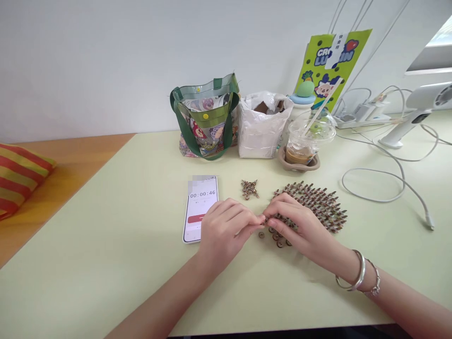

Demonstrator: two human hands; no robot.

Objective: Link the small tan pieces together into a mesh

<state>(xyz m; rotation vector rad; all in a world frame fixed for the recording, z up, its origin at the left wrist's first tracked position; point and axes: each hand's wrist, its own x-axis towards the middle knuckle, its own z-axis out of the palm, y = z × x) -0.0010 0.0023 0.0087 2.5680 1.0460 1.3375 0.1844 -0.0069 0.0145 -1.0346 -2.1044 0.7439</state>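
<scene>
Metal piece (264, 221) is pinched betw. fingertips of L hand (224, 226) and R hand (302, 226); sm. pile (249, 189) is set apart at 11 o'clock, lg. cluster (322, 205) bunched at 2–3; work's prob. part-done.

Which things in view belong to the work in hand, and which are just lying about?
Seemingly in use: left hand and right hand, pinching a small part; dense cluster; small pile; loose round pieces.

Seemingly lying about: tote bag; white bag; cup; fan; cable; striped cushion; phone, though its timer may matter.
</scene>
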